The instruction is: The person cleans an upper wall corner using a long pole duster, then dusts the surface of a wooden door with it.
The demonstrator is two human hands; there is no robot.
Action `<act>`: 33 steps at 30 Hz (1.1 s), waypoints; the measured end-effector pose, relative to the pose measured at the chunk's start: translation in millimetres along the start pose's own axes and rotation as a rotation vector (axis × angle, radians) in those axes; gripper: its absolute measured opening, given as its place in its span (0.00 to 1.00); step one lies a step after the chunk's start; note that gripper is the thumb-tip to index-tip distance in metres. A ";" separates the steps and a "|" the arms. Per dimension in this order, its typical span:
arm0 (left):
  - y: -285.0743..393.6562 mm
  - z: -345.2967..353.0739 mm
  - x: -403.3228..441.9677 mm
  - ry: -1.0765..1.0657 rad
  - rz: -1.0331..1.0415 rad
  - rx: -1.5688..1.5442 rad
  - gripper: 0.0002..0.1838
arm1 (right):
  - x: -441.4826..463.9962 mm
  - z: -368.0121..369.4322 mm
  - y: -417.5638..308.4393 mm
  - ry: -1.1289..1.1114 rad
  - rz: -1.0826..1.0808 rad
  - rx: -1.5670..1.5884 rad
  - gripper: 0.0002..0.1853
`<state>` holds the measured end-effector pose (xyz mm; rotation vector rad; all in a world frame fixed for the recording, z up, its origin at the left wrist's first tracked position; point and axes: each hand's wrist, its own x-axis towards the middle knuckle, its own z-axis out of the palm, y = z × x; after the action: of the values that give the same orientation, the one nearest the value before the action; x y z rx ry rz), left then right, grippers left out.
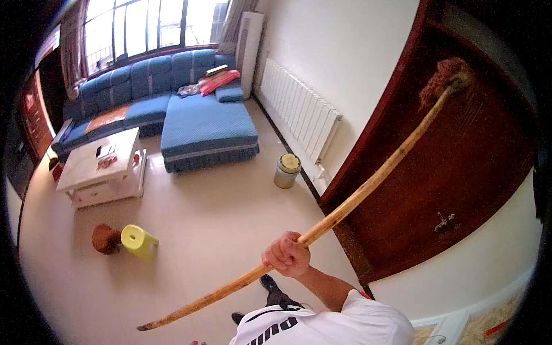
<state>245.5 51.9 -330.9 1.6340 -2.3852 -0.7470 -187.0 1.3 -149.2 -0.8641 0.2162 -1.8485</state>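
Observation:
My right hand [286, 255] is wrapped round a long, slightly bent wooden pole [368, 187], below the middle of its length. The pole slants from its free lower-left end up to a reddish-brown mop head [445, 80] at the upper right. That mop head is in front of the upper part of a dark red door [437, 167]; whether it touches the door I cannot tell. Of my left hand [198, 343], only a bit of the fingertips shows at the bottom edge, and the rest is out of frame.
A blue sofa [210, 123] stands under the window. Left of it is a white coffee table [86, 164] with small items. A yellow stool [138, 241] and a brown stool [105, 238] stand on the floor. A lidded bin [287, 171] is near the white radiator [299, 103].

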 end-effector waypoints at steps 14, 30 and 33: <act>245.0 35.3 241.7 0.203 0.624 0.109 0.33 | 59.6 -93.3 -152.3 0.136 0.055 -0.225 0.20; 292.3 123.6 372.0 0.167 0.345 -0.168 0.08 | 209.3 -148.3 -292.1 0.543 -0.336 -0.684 0.12; 329.8 123.1 413.1 0.112 0.462 -0.251 0.09 | 249.4 -175.8 -324.1 0.619 -0.450 -0.765 0.08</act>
<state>-239.2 -192.0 -339.6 0.9514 -2.3415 -0.7961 -589.5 -110.5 4.5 -0.8462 1.2647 -2.4659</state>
